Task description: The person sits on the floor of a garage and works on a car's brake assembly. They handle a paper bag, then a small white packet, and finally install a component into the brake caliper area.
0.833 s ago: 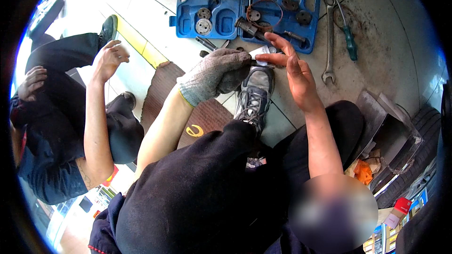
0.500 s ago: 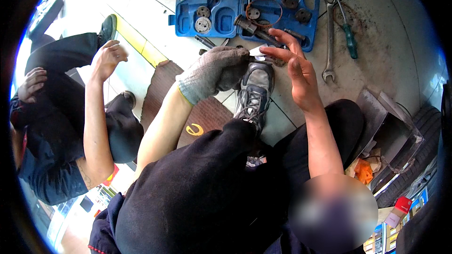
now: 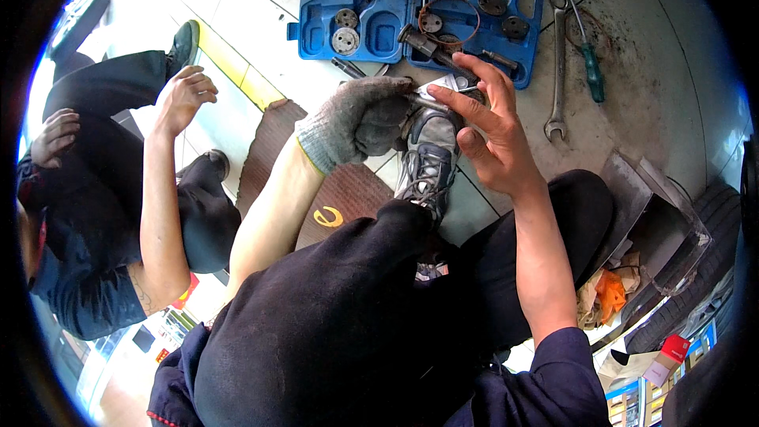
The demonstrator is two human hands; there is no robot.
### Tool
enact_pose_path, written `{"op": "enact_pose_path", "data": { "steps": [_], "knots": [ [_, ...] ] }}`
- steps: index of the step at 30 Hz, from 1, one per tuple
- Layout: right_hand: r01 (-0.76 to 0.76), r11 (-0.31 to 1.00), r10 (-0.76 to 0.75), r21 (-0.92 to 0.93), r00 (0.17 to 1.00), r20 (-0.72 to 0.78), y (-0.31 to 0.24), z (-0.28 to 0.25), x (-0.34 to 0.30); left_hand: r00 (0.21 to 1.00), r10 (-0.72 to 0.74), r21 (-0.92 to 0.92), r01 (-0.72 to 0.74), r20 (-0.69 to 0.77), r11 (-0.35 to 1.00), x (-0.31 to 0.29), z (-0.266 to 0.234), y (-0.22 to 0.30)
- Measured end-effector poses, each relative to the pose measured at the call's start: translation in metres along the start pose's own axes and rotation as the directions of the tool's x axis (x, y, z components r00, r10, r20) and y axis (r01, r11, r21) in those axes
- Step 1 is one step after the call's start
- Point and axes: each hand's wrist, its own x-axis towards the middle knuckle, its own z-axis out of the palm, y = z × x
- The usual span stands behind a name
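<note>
My left hand (image 3: 360, 122), in a dirty grey knit glove, is closed at the near edge of a flat silver-white piece (image 3: 444, 87) with a dark edge. The piece is above the toe of my grey sneaker (image 3: 431, 138); its far side is partly hidden. My bare right hand (image 3: 498, 130) is over its right side, fingers spread and bent, the index fingertip at or just above the silver face. Just beyond my hands lies a dark threaded spindle tool (image 3: 423, 42), against an open blue tool case (image 3: 371, 47) with several round metal discs.
A combination wrench (image 3: 558, 71) and a green-handled screwdriver (image 3: 591, 75) lie on the tiled floor at right. Brown cardboard (image 3: 277, 158) lies left of my foot. Further left sits another person (image 3: 103, 190), a bare hand raised. A dark open box (image 3: 656, 237) and a tire (image 3: 715, 229) stand at right.
My right hand has drawn slightly back toward me, with its fingers spread wider. More of the silver piece's face shows. The view has shifted a little.
</note>
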Motion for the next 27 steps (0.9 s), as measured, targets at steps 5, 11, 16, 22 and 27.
{"op": "enact_pose_path", "data": {
  "steps": [5, 11, 16, 22, 27],
  "knots": [
    [-0.021, 1.000, 0.021, 0.021, 1.000, 0.013, 0.001, -0.002, -0.001, 0.999, 0.001, 0.016, -0.001, -0.034, 1.000, -0.003, 0.008, 0.000],
    [-0.049, 0.997, 0.048, 0.057, 0.999, 0.026, -0.002, -0.001, -0.001, 0.999, 0.006, 0.039, -0.004, -0.032, 0.999, -0.004, 0.007, 0.002],
    [-0.018, 0.993, 0.012, 0.115, 0.999, 0.051, -0.001, 0.000, 0.000, 0.997, 0.070, 0.111, -0.068, -0.014, 0.991, -0.006, 0.001, -0.001],
    [-0.094, 0.972, 0.081, 0.217, 0.994, 0.067, -0.003, -0.004, 0.003, 0.967, 0.243, 0.229, -0.255, 0.079, 0.939, -0.007, -0.006, -0.007],
    [-0.216, 0.821, 0.198, 0.529, 0.976, 0.091, -0.006, -0.004, 0.003, 0.948, 0.255, 0.468, -0.315, 0.190, 0.825, -0.003, -0.008, -0.004]
  ]
}}
